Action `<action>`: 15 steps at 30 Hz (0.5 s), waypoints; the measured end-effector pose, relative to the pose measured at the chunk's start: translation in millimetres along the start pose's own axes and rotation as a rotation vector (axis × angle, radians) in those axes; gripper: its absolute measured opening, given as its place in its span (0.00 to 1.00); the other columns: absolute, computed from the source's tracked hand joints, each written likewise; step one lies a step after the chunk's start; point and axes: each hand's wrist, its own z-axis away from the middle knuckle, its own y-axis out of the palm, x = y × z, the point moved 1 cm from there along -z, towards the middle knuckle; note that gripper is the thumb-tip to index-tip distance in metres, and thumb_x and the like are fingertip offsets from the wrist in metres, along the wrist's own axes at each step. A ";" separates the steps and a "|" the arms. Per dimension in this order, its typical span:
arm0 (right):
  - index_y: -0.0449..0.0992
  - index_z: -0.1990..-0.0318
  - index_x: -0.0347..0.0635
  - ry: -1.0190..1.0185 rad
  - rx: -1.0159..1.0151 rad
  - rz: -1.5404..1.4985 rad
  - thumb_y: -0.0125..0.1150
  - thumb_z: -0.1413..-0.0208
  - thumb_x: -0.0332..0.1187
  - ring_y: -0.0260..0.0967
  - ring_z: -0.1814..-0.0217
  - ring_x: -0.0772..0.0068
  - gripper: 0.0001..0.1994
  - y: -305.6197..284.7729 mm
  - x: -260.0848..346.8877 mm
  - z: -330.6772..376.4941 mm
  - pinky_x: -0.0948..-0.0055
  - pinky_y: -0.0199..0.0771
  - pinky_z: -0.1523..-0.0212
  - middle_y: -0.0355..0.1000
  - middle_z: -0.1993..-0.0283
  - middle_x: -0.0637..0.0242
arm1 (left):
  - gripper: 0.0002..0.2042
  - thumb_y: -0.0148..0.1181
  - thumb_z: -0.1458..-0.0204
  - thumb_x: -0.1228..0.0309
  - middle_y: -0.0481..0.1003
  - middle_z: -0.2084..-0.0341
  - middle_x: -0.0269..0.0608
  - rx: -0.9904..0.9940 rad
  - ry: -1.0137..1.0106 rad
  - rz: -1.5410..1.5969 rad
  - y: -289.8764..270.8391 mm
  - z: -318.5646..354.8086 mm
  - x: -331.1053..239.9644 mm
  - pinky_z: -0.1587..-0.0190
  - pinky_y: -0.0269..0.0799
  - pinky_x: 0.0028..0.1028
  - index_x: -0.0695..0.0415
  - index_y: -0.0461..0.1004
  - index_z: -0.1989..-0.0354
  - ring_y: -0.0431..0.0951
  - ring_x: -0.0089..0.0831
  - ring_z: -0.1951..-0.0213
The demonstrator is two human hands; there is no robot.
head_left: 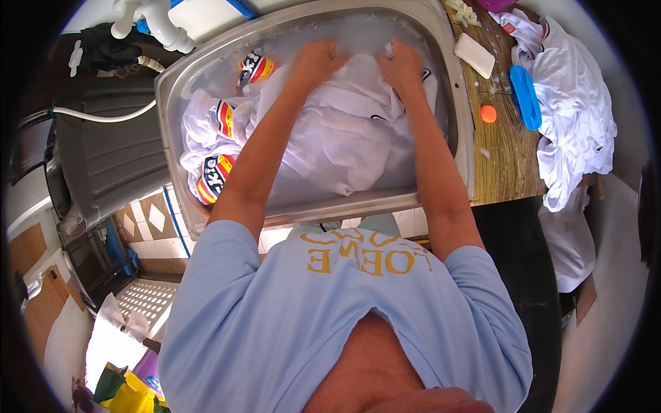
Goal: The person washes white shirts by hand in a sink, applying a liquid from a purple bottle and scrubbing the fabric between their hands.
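Observation:
A white shirt (344, 131) lies soaked and bunched in cloudy water inside a metal basin (310, 215). Its cloth spreads between my forearms, and folds with red, yellow and black striped bands (225, 118) gather on the left side. At the far side of the basin, my left hand (320, 63) is closed on the cloth, its fingertips slightly blurred. My right hand (401, 67) grips the cloth a little to the right, fingers curled and partly hidden. A wet stretch of fabric runs between the two hands.
Right of the basin, a wooden top (497, 165) carries a white bar of soap (475, 55), an orange cap (488, 113) and a blue brush (526, 98). More white clothes (575, 103) hang over its right edge. White pipes (155, 24) stand at the back left, beside a grey plastic chair (110, 144).

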 end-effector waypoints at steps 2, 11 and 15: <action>0.72 0.70 0.33 -0.060 0.021 0.113 0.61 0.61 0.33 0.69 0.62 0.42 0.12 11.2 -3.1 2.3 0.58 0.70 0.59 0.71 0.68 0.43 | 0.16 0.60 0.54 0.57 0.76 0.70 0.48 0.058 -0.018 -0.117 21.6 -7.1 22.2 0.61 0.68 0.40 0.59 0.75 0.71 0.75 0.47 0.64; 0.71 0.58 0.35 0.871 0.089 -1.793 0.57 0.48 0.35 0.72 0.61 0.62 0.14 18.8 -9.5 -7.5 0.64 0.73 0.56 0.72 0.59 0.60 | 0.11 0.61 0.55 0.62 0.77 0.74 0.47 0.132 -0.336 1.282 -10.8 -16.6 -27.8 0.61 0.70 0.33 0.57 0.78 0.74 0.78 0.38 0.68; 0.69 0.53 0.39 0.530 0.165 -1.655 0.57 0.46 0.43 0.67 0.54 0.66 0.19 3.5 28.5 16.2 0.67 0.69 0.54 0.68 0.55 0.63 | 0.12 0.62 0.55 0.64 0.74 0.81 0.40 -0.196 0.211 0.984 11.8 -1.7 -109.3 0.70 0.69 0.29 0.59 0.75 0.82 0.74 0.31 0.77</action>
